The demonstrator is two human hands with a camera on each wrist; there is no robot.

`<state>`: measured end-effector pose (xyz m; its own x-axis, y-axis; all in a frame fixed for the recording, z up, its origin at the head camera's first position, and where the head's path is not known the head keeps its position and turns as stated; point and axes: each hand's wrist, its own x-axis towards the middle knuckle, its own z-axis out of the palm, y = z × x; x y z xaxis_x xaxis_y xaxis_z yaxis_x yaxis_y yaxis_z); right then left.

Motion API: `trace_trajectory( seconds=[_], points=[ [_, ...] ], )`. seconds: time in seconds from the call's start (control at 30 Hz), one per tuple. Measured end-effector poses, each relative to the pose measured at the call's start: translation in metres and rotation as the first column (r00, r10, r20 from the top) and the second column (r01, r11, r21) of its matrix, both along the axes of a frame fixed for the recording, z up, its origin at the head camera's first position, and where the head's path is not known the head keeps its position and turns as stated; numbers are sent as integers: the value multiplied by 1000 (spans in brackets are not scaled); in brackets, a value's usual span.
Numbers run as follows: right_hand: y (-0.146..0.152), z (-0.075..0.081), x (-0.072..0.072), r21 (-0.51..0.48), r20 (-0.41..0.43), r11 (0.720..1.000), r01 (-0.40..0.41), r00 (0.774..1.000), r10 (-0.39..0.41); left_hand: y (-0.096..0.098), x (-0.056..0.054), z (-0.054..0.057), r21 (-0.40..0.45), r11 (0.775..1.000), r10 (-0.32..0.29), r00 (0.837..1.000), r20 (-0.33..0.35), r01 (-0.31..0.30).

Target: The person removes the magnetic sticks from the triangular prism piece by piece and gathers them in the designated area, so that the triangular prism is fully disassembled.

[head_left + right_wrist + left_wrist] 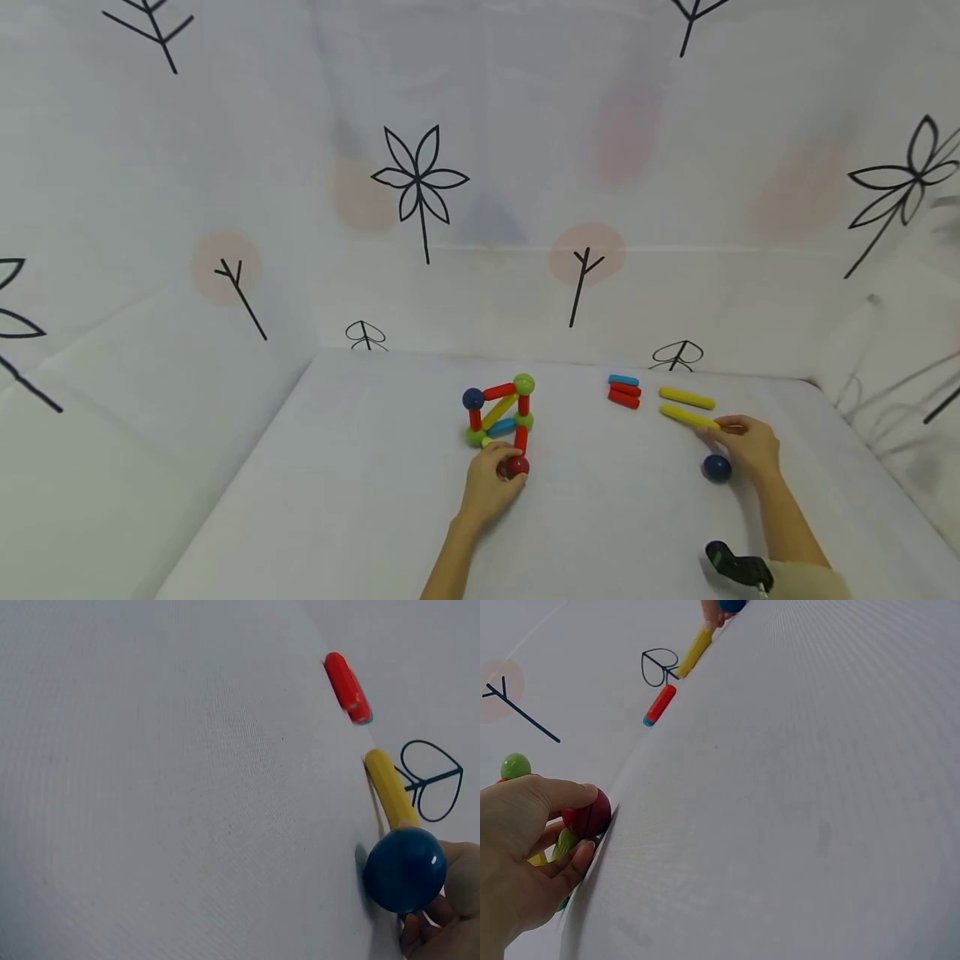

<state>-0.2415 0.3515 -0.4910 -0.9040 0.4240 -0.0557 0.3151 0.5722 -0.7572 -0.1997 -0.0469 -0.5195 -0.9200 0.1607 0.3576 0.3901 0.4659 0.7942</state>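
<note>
A small frame of coloured sticks and balls stands on the white table, with a dark blue ball [473, 399], green balls [523, 384] and red sticks [498, 392]. At its near corner my left hand [491, 486] pinches a red ball [517, 466] between thumb and fingers; the left wrist view shows the same red ball [589, 814] close up. Over on the right, my right hand [750, 446] holds the near end of a yellow stick [686, 416]. A loose dark blue ball [716, 468] lies just below that hand, and in the right wrist view this blue ball [406, 870] partly hides the fingers.
Another yellow stick [687, 397] lies behind the held one. To its left are two red sticks [624, 400] and a blue stick [624, 380]. A black device [738, 568] shows by the right sleeve [806, 581]. A patterned white backdrop [487, 292] borders the table.
</note>
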Motion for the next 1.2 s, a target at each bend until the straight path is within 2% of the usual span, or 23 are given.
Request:
trace_trajectory(
  seconds=[0.13, 0.27, 0.47, 0.7, 0.93, 1.07, 1.13, 1.2],
  points=[
    [0, -1, -3, 45, -13, 999, -15, 1000, 15, 1, 0, -1, -3, 1000, 1, 1000, -19, -1],
    [-1, -4, -9, 72, -20, 997, 25, 1000, -24, 1, 0, 1, -2, 1000, 2, 999, -33, -2],
    [-6, -4, -16, 72, -15, 994, 85, 996, -84, 1, 1, 4, -1, 1000, 0, 1000, -8, 0],
    [-8, -5, -18, 53, -8, 990, 129, 992, -128, 0, 0, 3, 12, 1000, -3, 999, -33, 3],
    [-11, -5, -11, 18, -21, 988, 151, 988, -151, 1, -1, 2, 7, 1000, -3, 1000, -17, 3],
    [-13, -2, -1, 14, -41, 993, 115, 993, -114, 1, -1, 2, 2, 1000, -1, 1000, -16, 1],
    [-16, 0, 5, 32, -90, 995, 94, 992, -91, 0, 0, 2, -2, 1000, -8, 1000, -18, 8],
    [-22, 3, 12, 61, -177, 995, 83, 982, -71, 0, 1, 3, -5, 1000, -20, 1000, -14, 20]
  ],
)
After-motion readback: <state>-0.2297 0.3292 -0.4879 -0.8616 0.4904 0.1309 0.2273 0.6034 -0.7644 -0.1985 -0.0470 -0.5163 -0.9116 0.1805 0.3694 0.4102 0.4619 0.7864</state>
